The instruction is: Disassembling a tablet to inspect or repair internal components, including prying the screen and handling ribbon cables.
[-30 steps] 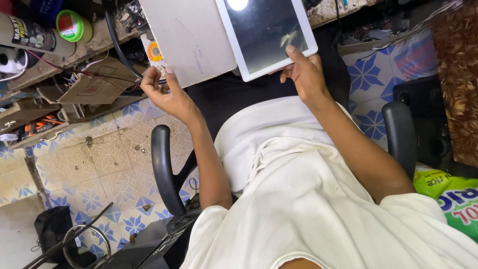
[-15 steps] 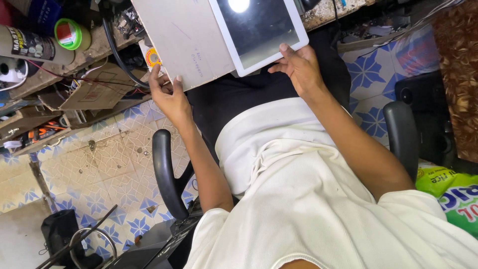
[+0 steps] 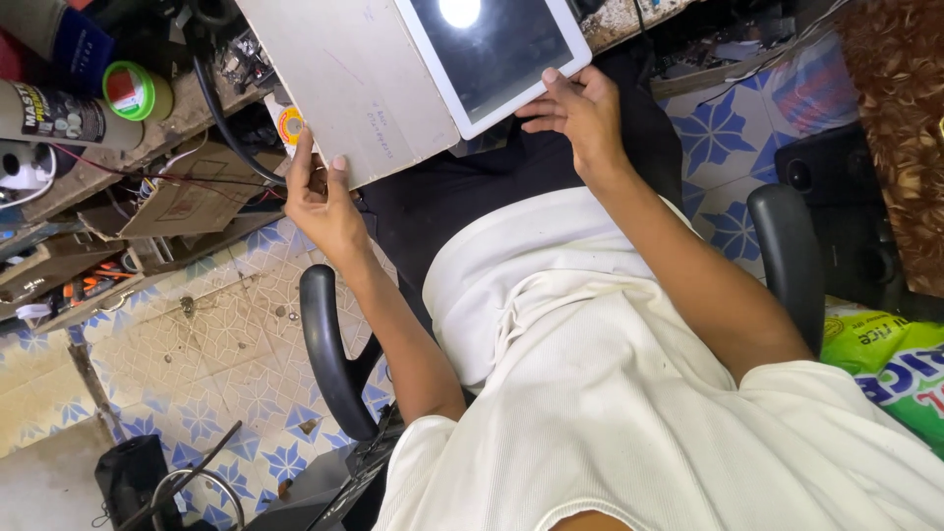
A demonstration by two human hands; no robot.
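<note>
A white tablet (image 3: 489, 51) with a dark screen reflecting a lamp lies on a flat beige board (image 3: 339, 84) over my lap. My left hand (image 3: 320, 197) grips the board's near corner, thumb on top. At the tablet's near corner my right hand (image 3: 580, 113) holds on, with the index finger on the white bezel and the other fingers curled at the edge below it. I sit in a chair, in a white shirt and dark trousers.
Black chair armrests (image 3: 329, 364) (image 3: 787, 251) flank me. A cluttered wooden bench at the upper left holds a spray can (image 3: 59, 113), a green tape roll (image 3: 133, 90), a small wire spool (image 3: 290, 126) and cables. A green bag (image 3: 885, 364) lies at the right, on a blue patterned tile floor (image 3: 226, 383).
The board and tablet have shifted up and left in view. My right hand moved from the tablet's lower edge to its corner. My left hand stays on the board.
</note>
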